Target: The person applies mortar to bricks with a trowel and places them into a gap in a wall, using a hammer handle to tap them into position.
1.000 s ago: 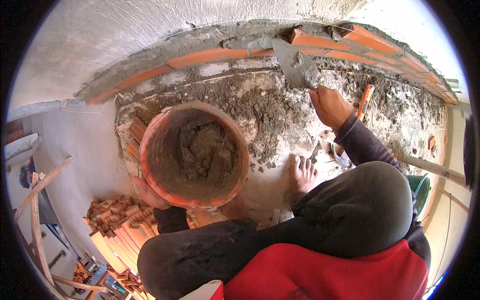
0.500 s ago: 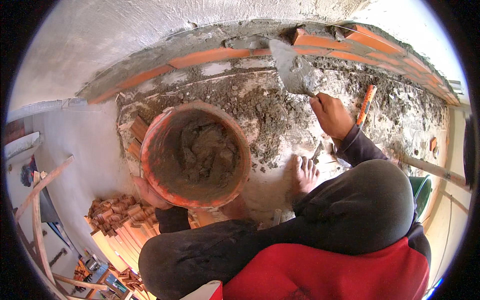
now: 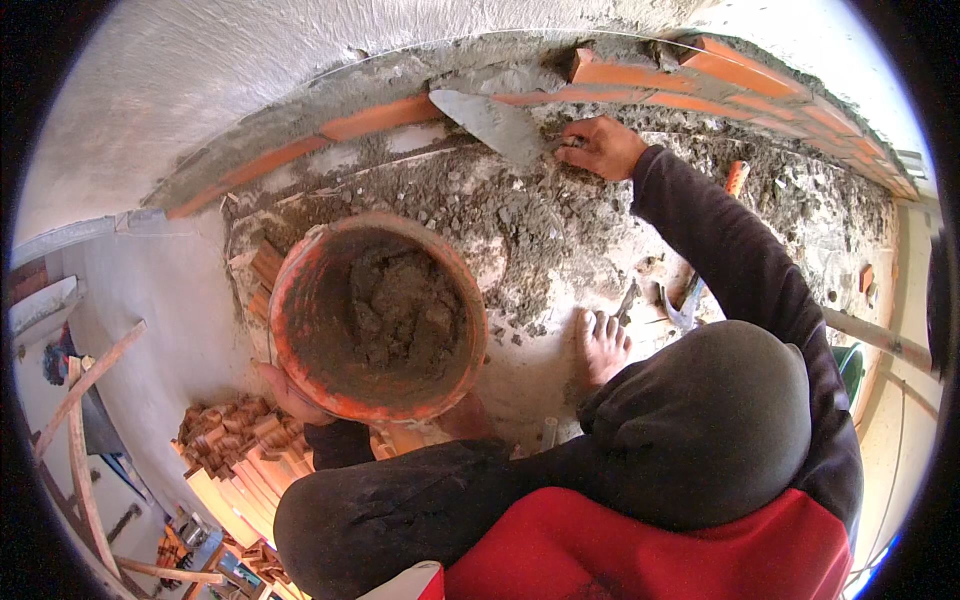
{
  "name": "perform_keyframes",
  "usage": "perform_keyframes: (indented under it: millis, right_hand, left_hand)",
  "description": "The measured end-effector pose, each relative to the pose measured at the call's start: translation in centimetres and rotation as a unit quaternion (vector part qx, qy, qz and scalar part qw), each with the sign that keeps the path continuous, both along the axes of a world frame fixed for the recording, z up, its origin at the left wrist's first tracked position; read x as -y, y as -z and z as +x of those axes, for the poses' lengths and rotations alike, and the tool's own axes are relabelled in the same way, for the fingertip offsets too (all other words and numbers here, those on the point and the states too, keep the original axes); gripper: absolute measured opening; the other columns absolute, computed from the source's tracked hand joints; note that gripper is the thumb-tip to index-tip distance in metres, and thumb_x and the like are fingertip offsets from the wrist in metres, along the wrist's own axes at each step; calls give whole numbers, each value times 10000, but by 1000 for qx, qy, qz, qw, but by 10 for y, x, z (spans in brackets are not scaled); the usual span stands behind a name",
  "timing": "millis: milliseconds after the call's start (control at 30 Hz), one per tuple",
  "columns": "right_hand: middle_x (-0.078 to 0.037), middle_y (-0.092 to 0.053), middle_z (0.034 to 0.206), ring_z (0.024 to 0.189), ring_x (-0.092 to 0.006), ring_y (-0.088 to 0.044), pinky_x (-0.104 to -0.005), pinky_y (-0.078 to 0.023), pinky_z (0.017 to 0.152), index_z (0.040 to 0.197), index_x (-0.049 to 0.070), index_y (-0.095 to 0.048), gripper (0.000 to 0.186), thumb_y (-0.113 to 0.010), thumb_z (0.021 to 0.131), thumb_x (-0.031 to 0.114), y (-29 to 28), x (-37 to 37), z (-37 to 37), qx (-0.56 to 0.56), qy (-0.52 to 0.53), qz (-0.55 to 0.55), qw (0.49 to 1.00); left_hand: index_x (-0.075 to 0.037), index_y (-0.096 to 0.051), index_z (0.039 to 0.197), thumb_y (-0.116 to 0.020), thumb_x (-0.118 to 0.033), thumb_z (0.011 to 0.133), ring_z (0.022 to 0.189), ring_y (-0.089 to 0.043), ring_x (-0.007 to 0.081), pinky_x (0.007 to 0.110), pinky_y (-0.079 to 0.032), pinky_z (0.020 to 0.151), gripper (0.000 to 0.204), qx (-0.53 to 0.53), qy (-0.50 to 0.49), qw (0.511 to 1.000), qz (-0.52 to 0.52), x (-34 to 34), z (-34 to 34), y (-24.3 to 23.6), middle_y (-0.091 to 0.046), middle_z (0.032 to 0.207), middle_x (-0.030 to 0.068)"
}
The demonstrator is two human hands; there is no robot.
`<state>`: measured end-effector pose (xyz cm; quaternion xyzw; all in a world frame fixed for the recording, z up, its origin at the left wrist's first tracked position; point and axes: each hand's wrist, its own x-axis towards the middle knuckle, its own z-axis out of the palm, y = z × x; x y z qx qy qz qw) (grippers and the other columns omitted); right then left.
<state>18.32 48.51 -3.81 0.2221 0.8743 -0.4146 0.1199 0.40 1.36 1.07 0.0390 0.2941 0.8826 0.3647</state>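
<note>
My right hand (image 3: 601, 148) is closed round the handle of a trowel (image 3: 492, 124). The trowel's grey blade points left, its tip against the upper edge of a low course of orange bricks (image 3: 376, 117). Grey mortar (image 3: 390, 78) lies on and behind that course. My left hand (image 3: 290, 392) grips the lower left side of an orange bucket (image 3: 378, 316), its fingers partly hidden by the rim. The bucket is tilted toward me, with wet grey mortar (image 3: 405, 308) inside.
Stacked orange bricks (image 3: 240, 440) stand at lower left. An orange-handled tool (image 3: 737, 178) lies on the rubble-strewn floor (image 3: 520, 225) at right, near a pole (image 3: 880, 340) and a green bucket (image 3: 852, 370). A string (image 3: 440, 45) runs along the brick course. My bare foot (image 3: 603, 346) rests on the floor.
My right hand has moved left and away from me along the bricks, and the trowel blade has swung to point left. The bucket has shifted slightly left in view, still held by my left hand.
</note>
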Motion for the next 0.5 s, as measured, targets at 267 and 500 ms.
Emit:
perform_keyframes:
  millis: [267,500]
  right_hand:
    - [-162,-677,898,768,-257,-656,-383,-519,713,1060,-11,-652,371,-644,910,329,12,-48,47,6,11,42,999]
    - [-175,-706,881,787,-261,-698,-392,-532,699,1090,2,-657,401,-669,879,343,7,-67,84,28,38,124,991]
  left_hand:
    - [0,-344,1449,-276,-612,985,1333,-393,356,522,-305,1109,771,-29,-38,993,-108,3,2,1,-391,1471,184]
    - [9,-355,1439,-269,-610,988,1323,-407,352,510,-318,1105,771,-35,-39,990,-128,1,2,0,-405,1459,188]
